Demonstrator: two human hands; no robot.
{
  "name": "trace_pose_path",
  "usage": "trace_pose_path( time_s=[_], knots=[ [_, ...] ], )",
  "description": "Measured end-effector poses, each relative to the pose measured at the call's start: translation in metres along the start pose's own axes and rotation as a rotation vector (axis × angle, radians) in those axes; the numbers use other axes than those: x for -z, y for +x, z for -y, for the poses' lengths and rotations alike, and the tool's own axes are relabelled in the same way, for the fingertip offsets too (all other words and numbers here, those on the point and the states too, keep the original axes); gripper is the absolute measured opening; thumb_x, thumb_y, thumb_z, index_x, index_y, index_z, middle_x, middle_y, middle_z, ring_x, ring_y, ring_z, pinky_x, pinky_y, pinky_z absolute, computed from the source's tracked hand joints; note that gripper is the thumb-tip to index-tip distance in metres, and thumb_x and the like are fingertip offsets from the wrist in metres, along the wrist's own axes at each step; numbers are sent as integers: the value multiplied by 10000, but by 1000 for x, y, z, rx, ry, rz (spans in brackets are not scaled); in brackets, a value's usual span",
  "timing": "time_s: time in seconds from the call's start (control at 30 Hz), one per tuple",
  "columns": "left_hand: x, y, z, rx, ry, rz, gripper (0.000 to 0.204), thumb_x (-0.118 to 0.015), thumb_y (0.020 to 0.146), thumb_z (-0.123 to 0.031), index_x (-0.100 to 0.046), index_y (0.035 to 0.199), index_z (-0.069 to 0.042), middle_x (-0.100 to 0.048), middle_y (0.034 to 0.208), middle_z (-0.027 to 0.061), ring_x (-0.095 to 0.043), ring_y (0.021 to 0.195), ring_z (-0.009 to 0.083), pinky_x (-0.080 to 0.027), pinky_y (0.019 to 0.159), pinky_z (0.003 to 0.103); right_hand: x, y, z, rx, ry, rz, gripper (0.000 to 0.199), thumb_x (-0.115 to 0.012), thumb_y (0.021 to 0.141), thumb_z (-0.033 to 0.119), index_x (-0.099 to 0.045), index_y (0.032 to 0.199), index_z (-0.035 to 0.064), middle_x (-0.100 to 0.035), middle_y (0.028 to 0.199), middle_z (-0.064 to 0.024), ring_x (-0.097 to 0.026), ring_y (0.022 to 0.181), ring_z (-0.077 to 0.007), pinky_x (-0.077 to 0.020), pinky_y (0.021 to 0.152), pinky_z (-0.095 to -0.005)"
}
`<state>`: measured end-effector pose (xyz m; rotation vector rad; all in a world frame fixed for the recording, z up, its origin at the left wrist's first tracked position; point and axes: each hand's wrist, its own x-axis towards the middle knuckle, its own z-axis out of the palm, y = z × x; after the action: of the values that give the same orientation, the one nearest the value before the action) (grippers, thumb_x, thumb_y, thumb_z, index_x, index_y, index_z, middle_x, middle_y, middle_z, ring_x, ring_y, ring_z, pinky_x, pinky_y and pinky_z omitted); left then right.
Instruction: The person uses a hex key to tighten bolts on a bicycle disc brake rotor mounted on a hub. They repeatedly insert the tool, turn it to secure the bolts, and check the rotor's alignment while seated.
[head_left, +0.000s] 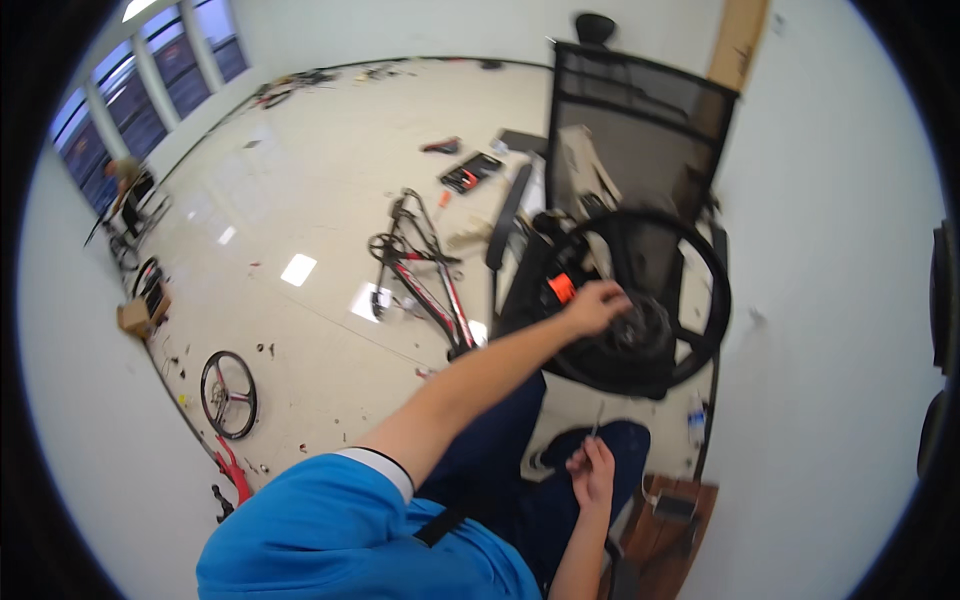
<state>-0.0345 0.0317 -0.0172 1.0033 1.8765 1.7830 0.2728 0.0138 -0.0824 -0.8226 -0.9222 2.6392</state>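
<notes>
A black spoked bicycle wheel (648,328) lies on the seat of a black mesh-backed office chair (650,130) in front of me. My left hand (598,306) reaches across to the wheel beside its hub. Its fingers are bent and close together; what they pinch, if anything, is blurred. Lower down, near my knee, my right hand (591,468) is closed around a thin metal tool (599,420) pointing upward, its exact kind too small to tell. An orange piece (562,288) rests by the wheel, left of my left hand.
A red and black bicycle frame (425,285) lies on the floor left of the chair. Farther left are a three-spoke wheel (229,394), a red fork (232,468) and a cardboard box (140,316). Another person (130,185) sits by the windows. A brown wooden stool (665,545) stands at my right.
</notes>
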Motion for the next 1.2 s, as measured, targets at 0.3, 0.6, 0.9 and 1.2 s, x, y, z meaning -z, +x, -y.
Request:
trace_pose_path(
  time_s=[0.3,0.6,0.9,1.2],
  knots=[
    [4,-12,-15,214,-96,1,221,-652,931,-257,-664,977,-41,-673,856,9,-613,758,87,-496,629,245,-3,-49,3,27,48,59,149,-616,949,119,-555,820,75,-604,657,-46,-583,582,-142,-462,558,-272],
    [0,-25,-19,243,-254,-70,200,-611,972,-243,-641,1037,-55,-677,964,-6,-623,893,78,-458,737,236,-1,-38,5,39,75,84,145,-620,948,125,-558,827,74,-610,676,-35,-585,601,-122,-482,583,-264],
    [1,-11,-32,165,-17,4,209,-654,941,-217,-662,954,-8,-674,840,16,-629,779,75,-475,644,231,-1,-41,9,50,51,104,136,-621,946,125,-558,837,75,-607,676,-44,-583,606,-123,-477,584,-262],
    [14,-8,-29,205,68,28,273,-681,914,-239,-661,1022,11,-676,839,43,-609,752,90,-482,655,244,-3,-36,7,47,31,112,139,-620,949,136,-563,839,73,-612,678,-48,-581,601,-127,-471,578,-257]
  ],
)
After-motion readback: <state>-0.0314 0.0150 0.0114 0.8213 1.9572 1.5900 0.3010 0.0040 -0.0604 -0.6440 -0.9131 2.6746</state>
